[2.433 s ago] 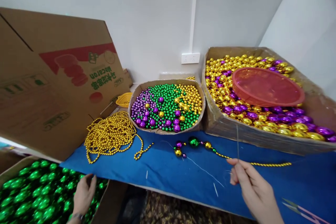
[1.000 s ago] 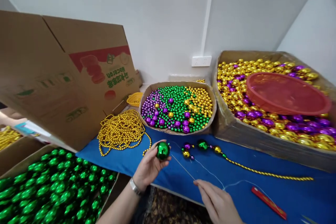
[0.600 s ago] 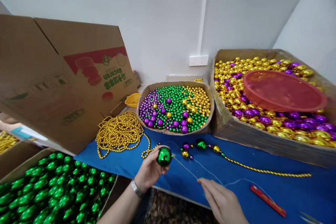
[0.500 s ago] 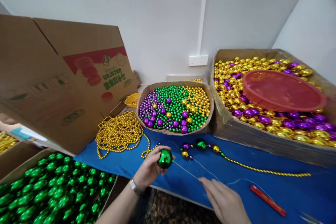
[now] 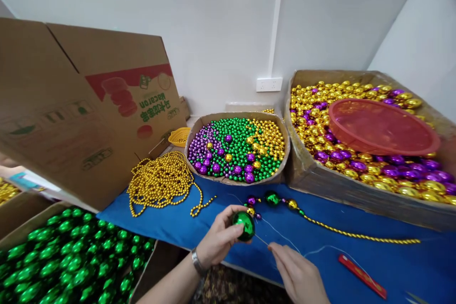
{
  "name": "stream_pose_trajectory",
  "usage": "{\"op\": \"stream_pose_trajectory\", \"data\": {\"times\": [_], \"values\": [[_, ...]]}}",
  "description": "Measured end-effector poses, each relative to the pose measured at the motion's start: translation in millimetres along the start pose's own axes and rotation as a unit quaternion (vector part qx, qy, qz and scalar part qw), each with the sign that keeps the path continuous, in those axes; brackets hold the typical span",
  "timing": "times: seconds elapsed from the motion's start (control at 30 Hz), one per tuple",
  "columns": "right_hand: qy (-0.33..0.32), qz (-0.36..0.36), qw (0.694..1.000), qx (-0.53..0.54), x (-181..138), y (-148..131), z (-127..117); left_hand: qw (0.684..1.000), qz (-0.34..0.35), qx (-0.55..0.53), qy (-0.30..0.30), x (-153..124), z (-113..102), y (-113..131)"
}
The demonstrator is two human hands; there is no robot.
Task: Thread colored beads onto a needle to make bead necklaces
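My left hand grips a large shiny green ball between thumb and fingers, just above the front edge of the blue cloth. From the ball's right side a thin needle or stiff thread runs to my right hand, whose fingertips pinch its other end. Whether it is metal or thread I cannot tell. Behind the hands lies a strand of purple, gold and green beads that continues into a gold twisted length. A pale loose thread crosses the cloth beside it.
A box of small beads stands at the back, with a larger box of gold and purple beads under a red basin to its right. Gold bead strings lie left. Green balls fill a lower box. A red strip lies right.
My left hand has moved right with the green ball, closer to my right hand. The visible stretch between ball and right fingertips is shorter. My right hand has barely moved.
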State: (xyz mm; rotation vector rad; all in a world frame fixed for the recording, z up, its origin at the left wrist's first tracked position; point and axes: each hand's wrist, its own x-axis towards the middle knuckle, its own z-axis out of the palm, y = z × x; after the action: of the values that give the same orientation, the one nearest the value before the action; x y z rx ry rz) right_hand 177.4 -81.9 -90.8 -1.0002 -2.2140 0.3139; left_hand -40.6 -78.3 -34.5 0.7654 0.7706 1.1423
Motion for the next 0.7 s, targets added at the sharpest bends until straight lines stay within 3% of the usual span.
{"op": "stream_pose_trajectory", "data": {"times": [0.2, 0.4, 0.7], "values": [[-0.022, 0.013, 0.998, 0.062, 1.1, 0.9, 1.8, 1.0, -0.001, -0.004, -0.012, 0.7, 2.2, -0.4], [0.023, -0.01, 1.0, -0.013, -3.7, 8.2, 7.7, 0.997, 0.04, 0.059, 0.009, 3.5, 3.4, -1.6], [-0.003, 0.008, 0.999, 0.049, -0.8, 3.9, 3.8, 1.0, 0.009, 0.017, -0.001, 6.4, 3.9, 0.0]]}}
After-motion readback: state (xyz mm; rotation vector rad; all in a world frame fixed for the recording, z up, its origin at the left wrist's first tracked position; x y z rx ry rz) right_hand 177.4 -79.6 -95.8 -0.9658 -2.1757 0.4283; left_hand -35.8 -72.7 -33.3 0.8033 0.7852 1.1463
